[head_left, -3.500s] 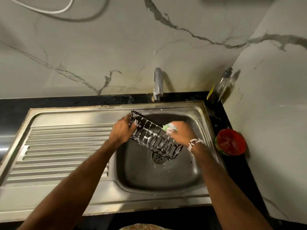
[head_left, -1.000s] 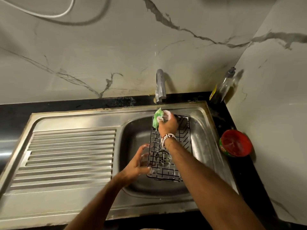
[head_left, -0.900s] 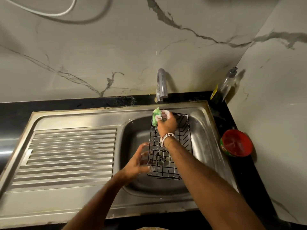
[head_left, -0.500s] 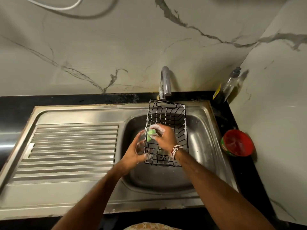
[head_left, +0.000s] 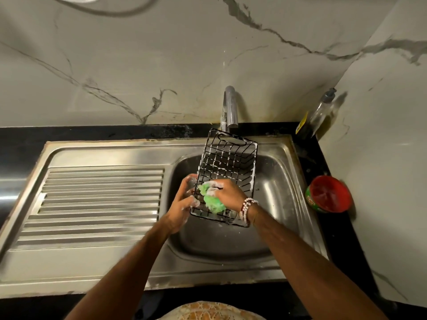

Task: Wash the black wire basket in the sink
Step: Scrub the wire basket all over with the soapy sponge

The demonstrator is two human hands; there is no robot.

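Your right hand (head_left: 227, 196), curled round the green sponge (head_left: 213, 203), has come back to the near end of the black wire basket (head_left: 227, 162), which your left hand (head_left: 184, 204) grips, tipped up over the sink (head_left: 277, 185), so soapy scrubbing goes on, no rinse yet.

Left hand (head_left: 182, 205) grips basket (head_left: 227, 162); right hand (head_left: 231, 195) holds sponge (head_left: 213, 203).

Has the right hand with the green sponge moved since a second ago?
Yes. The right hand, gripping the green sponge, has come away from the curved chrome tap toward the person, to the near end of the black wire basket.
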